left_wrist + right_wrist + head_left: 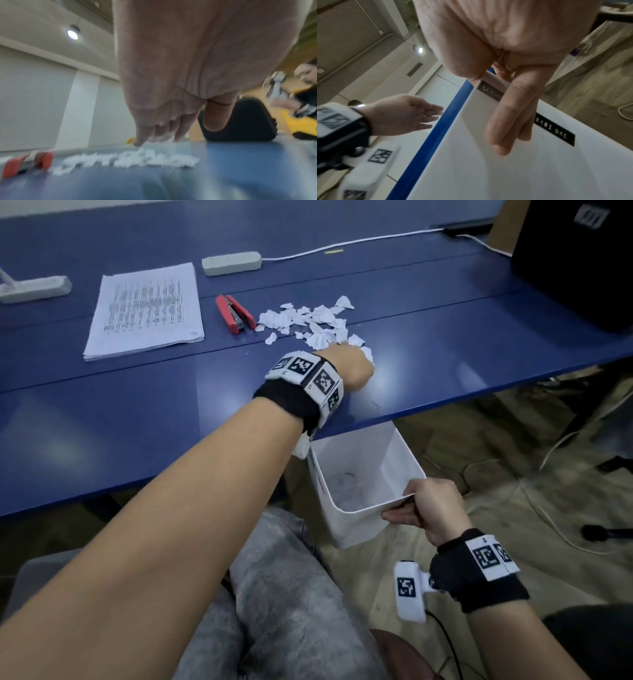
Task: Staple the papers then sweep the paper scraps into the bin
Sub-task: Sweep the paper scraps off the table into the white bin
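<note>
A heap of torn white paper scraps point(310, 321) lies on the blue table point(137, 412), right of the red stapler point(234, 313). My left hand point(349, 364) reaches over the near edge of the heap with straight fingers point(154, 129) just above the scraps point(137, 159), holding nothing. The stack of printed papers point(145, 309) lies flat at the left. My right hand point(421, 505) grips the near rim of the white bin point(342, 525), thumb inside, fingers point(510, 121) along the outer wall point(539, 169). The bin hangs just under the table's front edge.
Two white power strips point(231, 262) point(34, 288) and a white cable lie at the back of the table. A black case point(575, 258) stands at the far right. Cables trail over the floor beside the bin. My grey-clad knees are below the table.
</note>
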